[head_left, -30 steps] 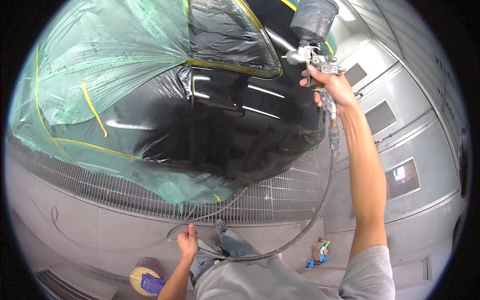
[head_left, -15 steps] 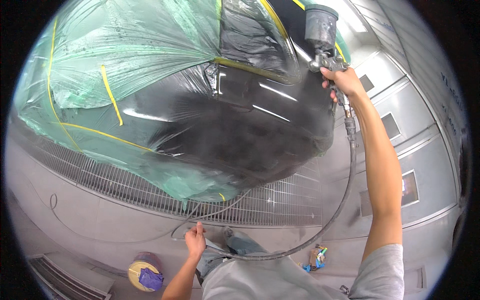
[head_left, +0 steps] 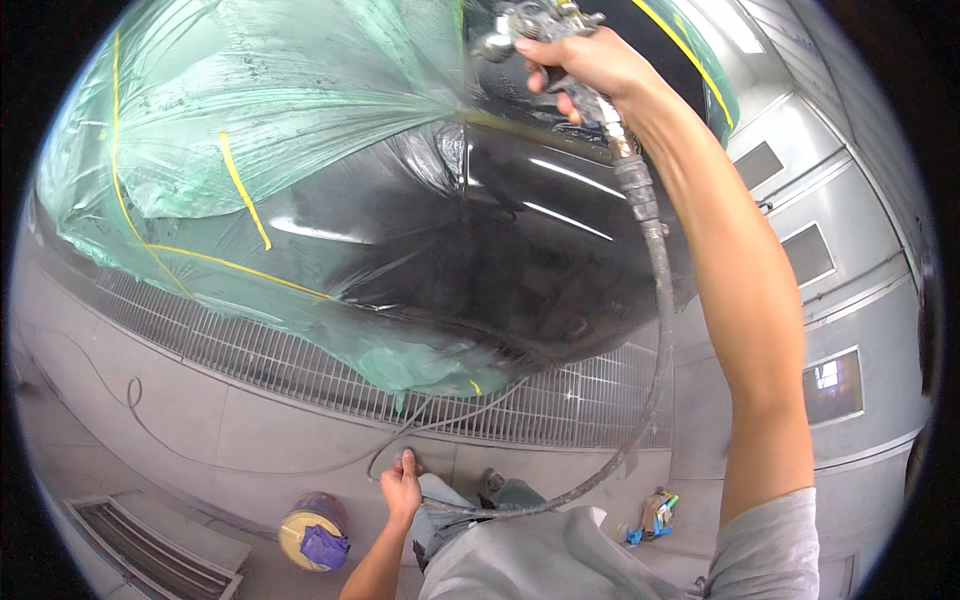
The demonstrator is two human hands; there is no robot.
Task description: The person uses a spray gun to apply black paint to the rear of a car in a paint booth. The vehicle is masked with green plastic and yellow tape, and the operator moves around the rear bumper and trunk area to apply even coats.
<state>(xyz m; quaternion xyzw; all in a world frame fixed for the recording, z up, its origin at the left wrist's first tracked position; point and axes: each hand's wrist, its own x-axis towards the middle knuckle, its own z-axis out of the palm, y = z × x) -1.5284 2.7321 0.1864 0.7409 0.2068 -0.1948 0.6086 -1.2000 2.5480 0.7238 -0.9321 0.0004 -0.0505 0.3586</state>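
My right hand (head_left: 585, 75) is closed around the grip of a spray gun (head_left: 545, 22), held up over the upper part of a glossy black car panel (head_left: 520, 250). The gun's cup is cut off by the picture's top edge. From the grip a grey air hose (head_left: 660, 330) hangs down and curves across in front of my body. Low down, my left hand (head_left: 402, 487) is closed around the hose, thumb pointing up. Green masking film (head_left: 280, 90) with strips of yellow tape (head_left: 245, 190) covers the car around the black panel.
A floor grate (head_left: 240, 345) runs along under the car. More hose (head_left: 300, 470) trails over the floor at left. Near my left arm stands a bucket (head_left: 298, 540) with a purple cloth (head_left: 325, 548). Small taped items (head_left: 657, 515) lie right of me, before a panelled wall (head_left: 870, 340).
My right hand has swept the spray gun left and up, taking the cup out of view. The hose has followed it. My left hand keeps its hold, and the view has shifted slightly.
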